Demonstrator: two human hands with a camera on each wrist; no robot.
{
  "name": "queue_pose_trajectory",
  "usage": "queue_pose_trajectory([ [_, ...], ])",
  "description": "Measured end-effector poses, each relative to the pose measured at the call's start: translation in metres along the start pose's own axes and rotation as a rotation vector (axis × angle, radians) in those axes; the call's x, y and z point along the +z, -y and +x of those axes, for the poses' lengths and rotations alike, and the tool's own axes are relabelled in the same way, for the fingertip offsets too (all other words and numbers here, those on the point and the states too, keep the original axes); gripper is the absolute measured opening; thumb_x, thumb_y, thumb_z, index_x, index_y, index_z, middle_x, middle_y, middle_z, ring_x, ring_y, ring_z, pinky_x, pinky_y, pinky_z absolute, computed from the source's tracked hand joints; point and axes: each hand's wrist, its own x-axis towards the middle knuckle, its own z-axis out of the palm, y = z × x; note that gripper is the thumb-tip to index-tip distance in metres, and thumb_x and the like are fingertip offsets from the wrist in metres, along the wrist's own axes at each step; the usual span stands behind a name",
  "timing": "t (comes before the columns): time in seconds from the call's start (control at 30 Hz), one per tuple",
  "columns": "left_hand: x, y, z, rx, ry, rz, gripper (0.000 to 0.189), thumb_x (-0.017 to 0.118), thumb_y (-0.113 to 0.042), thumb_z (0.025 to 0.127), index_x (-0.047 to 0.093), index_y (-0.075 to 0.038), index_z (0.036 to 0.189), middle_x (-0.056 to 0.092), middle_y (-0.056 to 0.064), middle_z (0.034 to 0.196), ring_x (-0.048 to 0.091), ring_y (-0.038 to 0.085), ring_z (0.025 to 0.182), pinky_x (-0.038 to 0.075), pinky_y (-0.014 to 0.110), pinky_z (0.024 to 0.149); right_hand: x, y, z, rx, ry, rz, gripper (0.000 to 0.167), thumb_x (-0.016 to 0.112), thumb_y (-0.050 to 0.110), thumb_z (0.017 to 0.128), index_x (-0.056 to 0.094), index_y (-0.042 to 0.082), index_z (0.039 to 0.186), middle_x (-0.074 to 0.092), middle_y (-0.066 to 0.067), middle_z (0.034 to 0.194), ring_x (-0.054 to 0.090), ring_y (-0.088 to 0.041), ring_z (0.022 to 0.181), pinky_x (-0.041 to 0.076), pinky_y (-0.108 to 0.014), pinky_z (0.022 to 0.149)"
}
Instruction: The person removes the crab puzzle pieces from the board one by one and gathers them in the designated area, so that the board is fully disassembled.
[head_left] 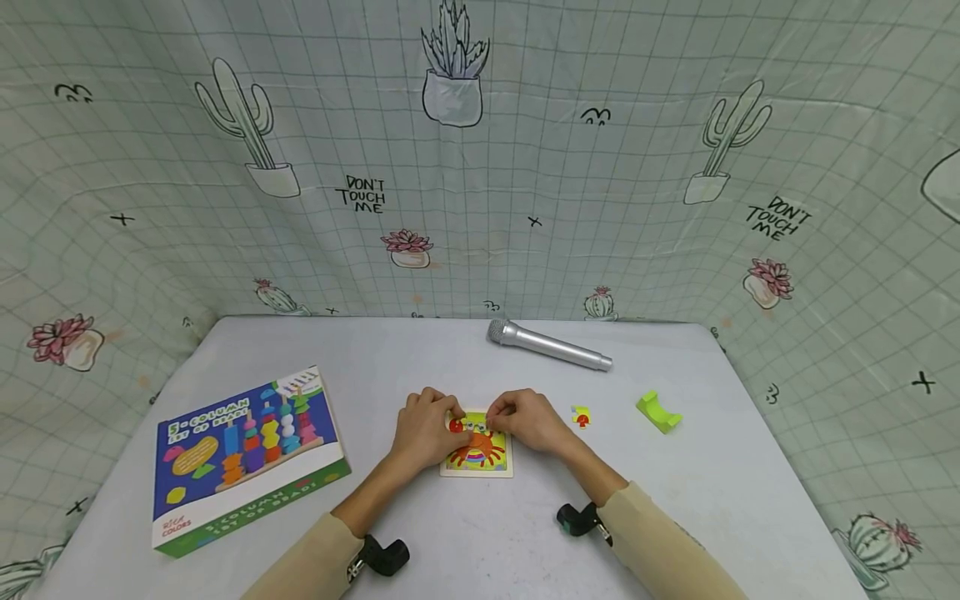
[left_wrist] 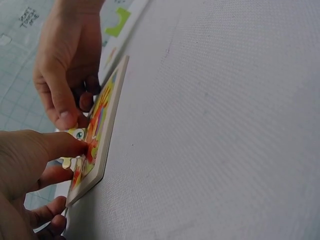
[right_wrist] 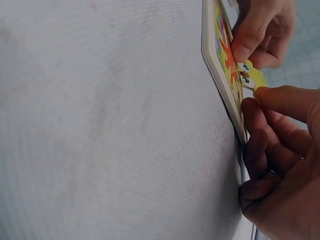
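Note:
A small square puzzle board (head_left: 476,473) with a crab picture lies on the table in front of me. My left hand (head_left: 426,429) holds its left side, thumb on the crab and fingers about the far left corner. At the upper right of the board, my right hand (head_left: 531,419) pinches a yellow puzzle piece with two eyes (right_wrist: 254,75) between thumb and index finger. In the right wrist view, that piece is tilted up from the board and the left thumb is close to its other end. The fingers partly cover both board and piece.
Right of the board lies another puzzle piece (head_left: 581,417), yellow and red. Farther right is a green curved block (head_left: 659,412). A silver microphone (head_left: 551,343) lies toward the back. On the left lies a bead set box (head_left: 247,458). Patterned cloth (head_left: 480,167) hangs behind the table.

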Motion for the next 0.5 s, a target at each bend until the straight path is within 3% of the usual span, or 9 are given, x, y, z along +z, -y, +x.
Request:
queue_pose_trajectory([
  [0.3,0.001,-0.001,-0.001,-0.002,0.006,-0.02,0.026,0.083,-0.036,0.078,0.071,-0.018,0.092,0.059,0.01,0.11,0.049,0.033,0.105,0.042,0.052,0.087,-0.007,-0.003,-0.005,0.032,-0.053,0.055,0.005,0.075,0.022,0.088,0.074,0.018,0.089,0.069,0.006,0.077,0.061,-0.011,0.074,0.047,-0.029,0.07],
  [0.5,0.0,-0.001,-0.003,-0.005,0.0,-0.022,0.026,0.083,-0.036,0.078,0.072,-0.017,0.093,0.058,0.01,0.111,0.049,0.033,0.105,0.042,0.052,0.086,-0.023,-0.01,-0.014,0.059,-0.098,0.078,0.014,0.074,0.018,0.088,0.073,0.014,0.101,0.072,0.005,0.081,0.061,-0.014,0.073,0.046,-0.029,0.067],
])
